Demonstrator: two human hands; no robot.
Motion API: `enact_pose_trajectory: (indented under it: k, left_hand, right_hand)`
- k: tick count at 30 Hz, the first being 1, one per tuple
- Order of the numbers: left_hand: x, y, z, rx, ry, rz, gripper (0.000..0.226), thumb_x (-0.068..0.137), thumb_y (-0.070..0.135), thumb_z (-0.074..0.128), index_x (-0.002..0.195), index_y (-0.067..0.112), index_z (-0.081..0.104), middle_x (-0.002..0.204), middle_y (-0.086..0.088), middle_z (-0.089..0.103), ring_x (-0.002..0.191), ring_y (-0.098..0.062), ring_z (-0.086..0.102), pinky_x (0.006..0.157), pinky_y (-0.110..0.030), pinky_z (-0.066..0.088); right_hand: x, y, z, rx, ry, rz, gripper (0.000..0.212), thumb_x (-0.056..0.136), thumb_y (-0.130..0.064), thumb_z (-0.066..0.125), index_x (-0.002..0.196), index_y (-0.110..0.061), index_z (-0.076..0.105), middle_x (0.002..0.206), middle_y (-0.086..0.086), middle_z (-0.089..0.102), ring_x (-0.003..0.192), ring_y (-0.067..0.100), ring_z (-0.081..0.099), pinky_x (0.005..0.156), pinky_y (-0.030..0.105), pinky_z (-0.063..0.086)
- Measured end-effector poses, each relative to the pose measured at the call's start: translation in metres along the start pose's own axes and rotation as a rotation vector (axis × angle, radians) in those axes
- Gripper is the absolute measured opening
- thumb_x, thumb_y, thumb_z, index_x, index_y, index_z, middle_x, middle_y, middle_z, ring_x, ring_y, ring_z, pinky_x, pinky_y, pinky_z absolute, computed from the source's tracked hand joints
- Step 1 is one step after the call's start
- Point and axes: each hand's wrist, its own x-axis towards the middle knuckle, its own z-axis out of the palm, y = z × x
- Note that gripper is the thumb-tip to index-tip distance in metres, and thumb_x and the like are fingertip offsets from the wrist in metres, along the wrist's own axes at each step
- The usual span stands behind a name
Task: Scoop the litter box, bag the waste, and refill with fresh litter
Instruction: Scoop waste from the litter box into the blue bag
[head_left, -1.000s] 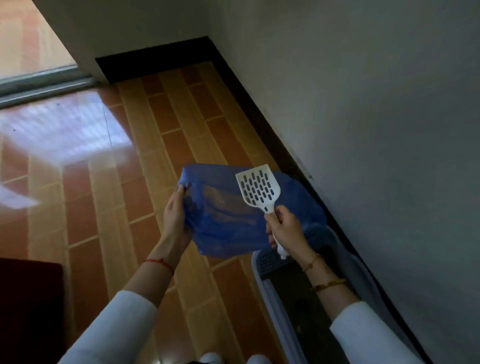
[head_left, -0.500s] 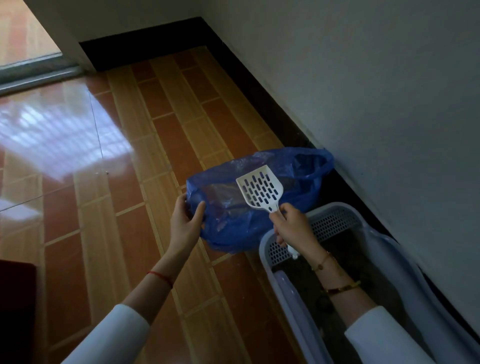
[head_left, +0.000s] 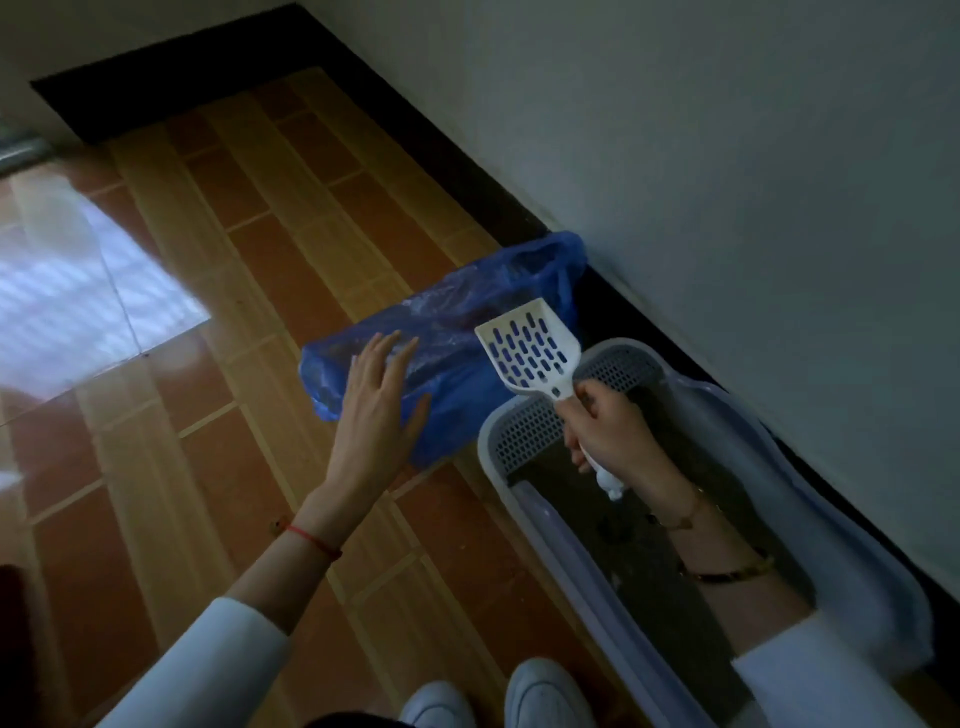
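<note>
Your right hand (head_left: 610, 434) grips the white slotted scoop (head_left: 530, 353); your left hand (head_left: 376, 410) lies flat, fingers straight, on the blue bag (head_left: 457, 338).

The bag sits crumpled on the tiles beside the pale litter box (head_left: 540, 431). Its dim litter is hard to make out.

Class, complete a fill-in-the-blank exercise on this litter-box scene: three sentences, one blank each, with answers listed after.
1. The right hand grips a white slotted plastic ____.
2. The crumpled plastic bag on the tiled floor is coloured ____.
3. The left hand, fingers straight, is over the ____.

Answers: scoop; blue; bag
</note>
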Motion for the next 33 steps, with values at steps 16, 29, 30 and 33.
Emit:
enact_pose_trajectory:
  k: [16, 29, 30, 33]
  left_hand:
    - [0.012, 0.094, 0.055, -0.071, -0.416, 0.414, 0.045, 0.096, 0.032, 0.04, 0.137, 0.016, 0.05, 0.144, -0.006, 0.048, 0.136, -0.02, 0.04, 0.116, -0.047, 0.025]
    - [0.005, 0.098, 0.072, -0.01, -0.531, 0.389, 0.056, 0.093, 0.041, 0.027, 0.137, 0.015, 0.049, 0.147, -0.008, 0.045, 0.139, -0.022, 0.036, 0.115, -0.042, 0.027]
    - [0.004, 0.097, 0.071, -0.008, -0.529, 0.386, 0.051, 0.095, 0.037, 0.031, 0.137, 0.014, 0.049, 0.147, -0.008, 0.045, 0.139, -0.023, 0.036, 0.115, -0.04, 0.026]
    - [0.003, 0.096, 0.068, -0.01, -0.523, 0.386, 0.059, 0.093, 0.042, 0.024, 0.137, 0.013, 0.05, 0.145, -0.008, 0.046, 0.138, -0.022, 0.037, 0.114, -0.037, 0.024]
  right_hand:
    - [-0.112, 0.11, -0.077, -0.539, 0.093, 0.512, 0.013, 0.099, -0.029, 0.045, 0.093, -0.023, 0.054, 0.079, -0.002, 0.058, 0.066, 0.011, 0.057, 0.056, 0.021, 0.044]
    - [-0.108, 0.127, -0.044, -0.36, 0.117, 0.647, 0.022, 0.099, -0.031, 0.043, 0.105, -0.015, 0.057, 0.085, 0.004, 0.062, 0.073, 0.017, 0.063, 0.067, 0.03, 0.054]
    - [-0.104, 0.13, -0.04, -0.318, 0.146, 0.633, 0.021, 0.098, -0.031, 0.043, 0.102, -0.016, 0.057, 0.085, 0.004, 0.063, 0.074, 0.018, 0.064, 0.068, 0.032, 0.055]
    - [-0.091, 0.136, -0.029, -0.137, 0.245, 0.586, 0.017, 0.097, -0.027, 0.045, 0.101, -0.016, 0.057, 0.082, 0.005, 0.06, 0.068, 0.018, 0.058, 0.059, 0.031, 0.048]
